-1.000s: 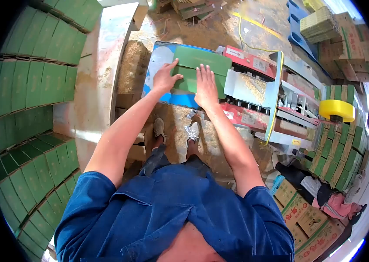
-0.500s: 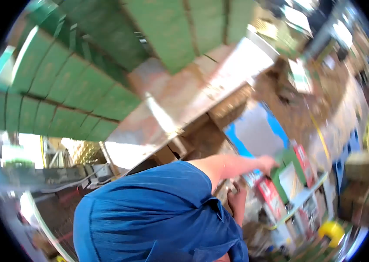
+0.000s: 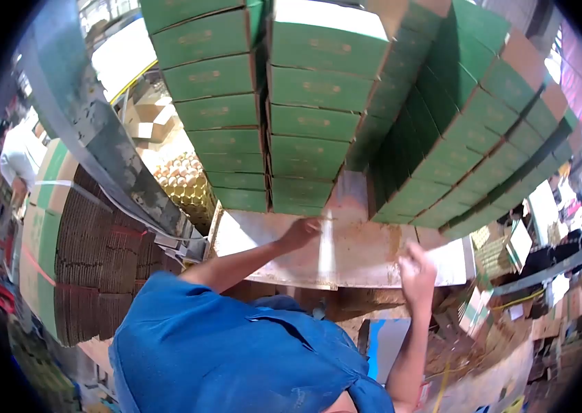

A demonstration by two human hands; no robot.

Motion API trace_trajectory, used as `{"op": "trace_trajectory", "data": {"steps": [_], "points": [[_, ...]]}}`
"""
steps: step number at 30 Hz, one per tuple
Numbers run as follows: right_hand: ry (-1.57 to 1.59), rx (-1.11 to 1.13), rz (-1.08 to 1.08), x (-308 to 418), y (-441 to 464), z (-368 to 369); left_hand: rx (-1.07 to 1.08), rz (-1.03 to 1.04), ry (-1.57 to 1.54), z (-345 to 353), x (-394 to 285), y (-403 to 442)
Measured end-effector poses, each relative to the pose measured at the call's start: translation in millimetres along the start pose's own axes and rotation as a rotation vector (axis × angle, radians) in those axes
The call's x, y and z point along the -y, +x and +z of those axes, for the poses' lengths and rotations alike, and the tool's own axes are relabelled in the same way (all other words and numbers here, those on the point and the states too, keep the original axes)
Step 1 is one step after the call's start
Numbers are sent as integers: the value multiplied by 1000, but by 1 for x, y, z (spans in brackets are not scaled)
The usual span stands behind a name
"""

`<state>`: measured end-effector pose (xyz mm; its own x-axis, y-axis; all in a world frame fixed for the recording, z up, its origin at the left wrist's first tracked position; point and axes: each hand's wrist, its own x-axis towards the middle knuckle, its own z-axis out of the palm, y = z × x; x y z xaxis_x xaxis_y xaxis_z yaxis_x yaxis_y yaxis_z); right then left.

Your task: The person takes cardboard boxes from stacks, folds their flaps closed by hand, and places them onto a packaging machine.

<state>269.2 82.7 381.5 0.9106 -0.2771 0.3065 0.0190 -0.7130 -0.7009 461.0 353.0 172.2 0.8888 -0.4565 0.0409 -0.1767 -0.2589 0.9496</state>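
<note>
My left hand [image 3: 302, 233] is over the middle of a worn tabletop [image 3: 366, 251], beside a bright strip across it. Its fingers are drawn together, and anything between them is too small to make out. To the right, my right hand [image 3: 418, 272] is raised above the front of the tabletop. The fingers are curled and slightly blurred; what they hold, if anything, cannot be made out. In front of my hands, green cartons [image 3: 311, 157] are stacked high on the tabletop. Another block of green cartons [image 3: 456, 165] stands at an angle to the right.
At left, bundled flattened cardboard [image 3: 98, 258] stands beside a grey metal post [image 3: 91, 131]. Trays of eggs [image 3: 184, 175] are stacked behind the post. A blue-edged grey panel [image 3: 388, 344] lies below the table front. Another person [image 3: 21, 155] is at far left.
My view has swung from the lower-right clutter to the stacked cartons. Both hands have moved from beside a green box and red packets to over the tabletop.
</note>
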Motion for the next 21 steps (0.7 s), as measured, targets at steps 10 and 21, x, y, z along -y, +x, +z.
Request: {"op": "trace_trajectory", "data": {"steps": [10,21], "points": [[-300,-308,-1079,294,231,33,-775,143,54,-64,-34,20],[-324,-36,-903,285,290,40,-850,168,155,-59,-44,12]]}}
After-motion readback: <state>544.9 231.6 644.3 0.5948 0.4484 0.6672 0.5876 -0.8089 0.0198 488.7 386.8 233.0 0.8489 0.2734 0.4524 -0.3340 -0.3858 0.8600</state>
